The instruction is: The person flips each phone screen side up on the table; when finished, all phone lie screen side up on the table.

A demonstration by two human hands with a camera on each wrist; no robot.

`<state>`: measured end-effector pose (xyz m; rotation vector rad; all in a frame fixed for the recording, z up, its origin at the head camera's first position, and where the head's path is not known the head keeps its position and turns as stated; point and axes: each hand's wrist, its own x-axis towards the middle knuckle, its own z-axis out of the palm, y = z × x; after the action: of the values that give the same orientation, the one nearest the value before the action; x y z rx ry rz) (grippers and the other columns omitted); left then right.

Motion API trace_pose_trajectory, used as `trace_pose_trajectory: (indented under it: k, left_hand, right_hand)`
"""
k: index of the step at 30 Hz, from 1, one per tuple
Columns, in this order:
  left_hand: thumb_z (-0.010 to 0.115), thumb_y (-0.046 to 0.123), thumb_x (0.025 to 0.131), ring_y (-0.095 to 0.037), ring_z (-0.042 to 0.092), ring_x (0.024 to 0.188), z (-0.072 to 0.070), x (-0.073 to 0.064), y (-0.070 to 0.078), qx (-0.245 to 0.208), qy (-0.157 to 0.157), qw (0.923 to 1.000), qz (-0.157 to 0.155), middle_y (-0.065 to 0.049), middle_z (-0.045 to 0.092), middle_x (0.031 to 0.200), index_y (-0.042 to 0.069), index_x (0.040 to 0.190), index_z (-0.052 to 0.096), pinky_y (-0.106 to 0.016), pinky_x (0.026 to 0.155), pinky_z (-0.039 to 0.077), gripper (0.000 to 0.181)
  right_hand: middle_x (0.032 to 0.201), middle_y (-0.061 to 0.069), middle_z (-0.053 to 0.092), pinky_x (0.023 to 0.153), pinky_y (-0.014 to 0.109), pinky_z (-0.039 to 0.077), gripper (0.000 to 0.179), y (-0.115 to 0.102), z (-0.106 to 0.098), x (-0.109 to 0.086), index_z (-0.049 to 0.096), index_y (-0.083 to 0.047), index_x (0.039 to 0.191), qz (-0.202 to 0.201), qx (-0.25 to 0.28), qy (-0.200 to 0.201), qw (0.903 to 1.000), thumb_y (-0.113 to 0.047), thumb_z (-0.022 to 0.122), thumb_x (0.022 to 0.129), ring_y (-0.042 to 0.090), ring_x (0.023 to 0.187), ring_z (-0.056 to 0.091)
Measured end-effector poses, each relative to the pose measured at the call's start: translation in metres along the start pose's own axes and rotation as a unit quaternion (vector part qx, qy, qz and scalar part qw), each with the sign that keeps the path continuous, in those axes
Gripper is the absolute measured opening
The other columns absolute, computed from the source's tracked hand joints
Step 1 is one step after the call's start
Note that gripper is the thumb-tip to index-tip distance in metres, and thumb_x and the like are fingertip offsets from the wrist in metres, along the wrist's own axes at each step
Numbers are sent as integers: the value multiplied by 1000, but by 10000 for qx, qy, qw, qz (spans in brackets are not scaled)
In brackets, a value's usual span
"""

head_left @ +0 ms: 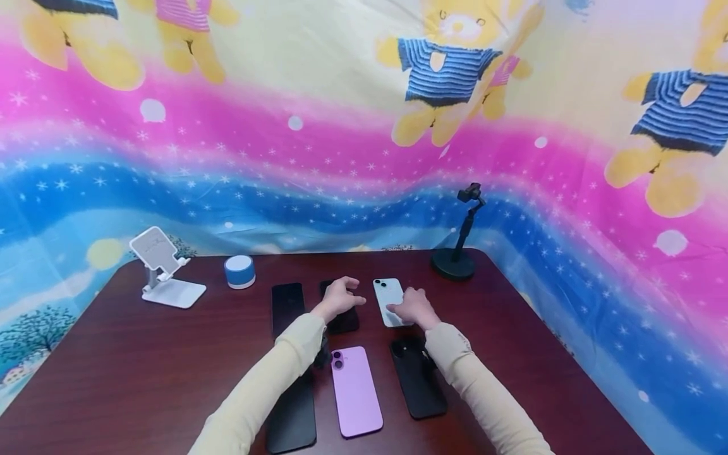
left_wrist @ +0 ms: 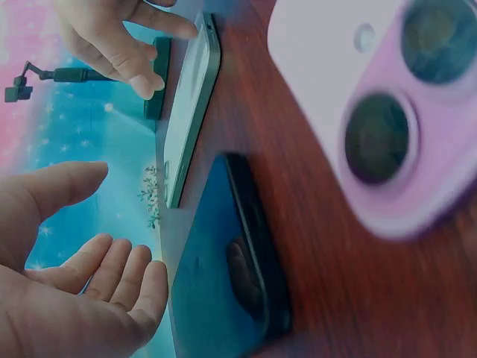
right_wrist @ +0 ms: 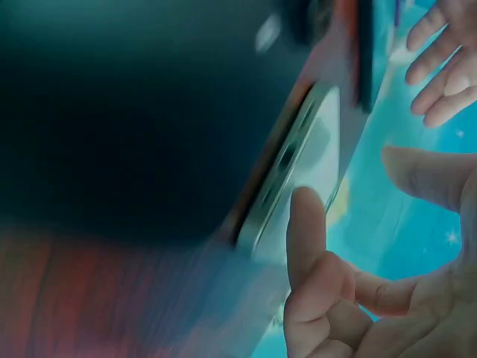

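My left hand [head_left: 340, 298] hovers over a black phone [head_left: 344, 322] in the back row. In the left wrist view the same hand [left_wrist: 82, 283] has relaxed, spread fingers and holds nothing. My right hand [head_left: 418, 308] is over the lower right part of a pale green phone [head_left: 388, 292], which lies with its cameras up. Seen from the right wrist, that hand [right_wrist: 358, 306] overlaps the pale phone [right_wrist: 320, 149] with one fingertip, its thumb apart. A pink-purple phone [head_left: 357, 392] lies in front of the hands, and a black phone [head_left: 419, 382] lies under the right wrist.
Two more black devices lie at left, one at the back [head_left: 288, 306] and one in front [head_left: 291, 417], partly behind the left sleeve. A white folding stand [head_left: 173, 293], a blue-and-white cylinder [head_left: 240, 273] and a black round-based stand [head_left: 453, 264] line the table's back. Patterned cloth [head_left: 318, 208] hangs behind.
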<state>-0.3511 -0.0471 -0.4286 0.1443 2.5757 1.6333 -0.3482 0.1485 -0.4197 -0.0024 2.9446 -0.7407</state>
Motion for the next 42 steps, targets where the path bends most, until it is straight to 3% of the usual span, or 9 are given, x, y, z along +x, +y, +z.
trace_pose_trajectory:
  k: [4, 8, 11, 18, 29, 32, 35, 37, 42]
  left_hand:
    - [73, 13, 83, -30, 59, 109, 13, 13, -11, -34, -41, 9999, 133, -15, 59, 127, 0, 126, 56, -39, 85, 53, 47]
    - [75, 10, 80, -30, 60, 107, 23, 21, -13, -18, 42, 10000, 83, -15, 61, 124, -1, 123, 57, -39, 84, 53, 47]
    - [73, 4, 80, -34, 57, 113, 29, 20, -4, 56, -24, 10000, -25, -18, 59, 127, -4, 126, 55, -43, 92, 50, 50]
    - [73, 3, 79, -37, 50, 124, 45, 26, 7, 724, -373, 9960, 363, -23, 54, 133, -9, 132, 47, -45, 101, 44, 61]
    - [68, 6, 84, -38, 44, 130, 41, 45, 1, 1476, -361, 9883, 102, -26, 45, 142, -10, 143, 34, -47, 104, 43, 70]
    - [60, 9, 90, -29, 62, 95, 40, 51, 1, 1684, -531, 9843, -61, -22, 64, 113, -9, 148, 21, -37, 85, 51, 72]
    - [49, 9, 94, -14, 42, 50, 40, 57, 2, 1780, -755, 9810, -119, -8, 56, 63, -8, 150, 10, -26, 55, 40, 70]
    - [42, 7, 96, -9, 24, 41, 41, 62, 4, 1819, -868, 9794, -151, 0, 38, 50, -7, 150, 5, -23, 46, 27, 67]
    - [36, 3, 95, -7, 18, 40, 41, 67, 3, 1884, -1003, 9768, -176, 4, 33, 48, -5, 151, 3, -22, 44, 22, 65]
  right_hand:
    - [112, 25, 51, 71, 39, 54, 58, 12, -2, -2, 49, 9, 123, 317, 243, -38, 9992, -34, 67, 89, 29, 81, 59]
    - [108, 24, 53, 56, 31, 55, 56, 19, -2, -4, 47, 9, 123, 496, 855, -470, 9940, -34, 64, 91, 23, 63, 63]
    - [115, 25, 53, 56, 32, 56, 54, 24, -4, -5, 43, 9, 126, 542, 1299, -717, 9874, -32, 57, 96, 20, 60, 64]
    - [118, 25, 47, 57, 32, 57, 45, 36, -6, -4, 38, 7, 129, 760, 2138, -1040, 9684, -30, 45, 102, 19, 62, 66]
    - [118, 24, 44, 57, 32, 58, 41, 28, -2, 4, 38, 6, 130, 755, 2511, -1260, 9568, -25, 43, 102, 21, 67, 66]
    - [122, 26, 43, 58, 33, 58, 41, 28, 0, 5, 36, 6, 131, 775, 2546, -1241, 9559, -22, 42, 103, 22, 67, 65]
    - [121, 28, 44, 57, 34, 58, 38, 29, 0, 6, 34, 7, 131, 803, 2679, -1207, 9525, -18, 39, 103, 22, 67, 63]
    - [120, 29, 44, 58, 35, 58, 36, 30, 1, 7, 33, 8, 130, 798, 2791, -1199, 9494, -15, 37, 102, 23, 67, 63]
    - [112, 26, 48, 59, 35, 58, 29, 32, 1, 8, 37, 8, 124, 724, 2872, -1247, 9470, -10, 36, 101, 21, 64, 62]
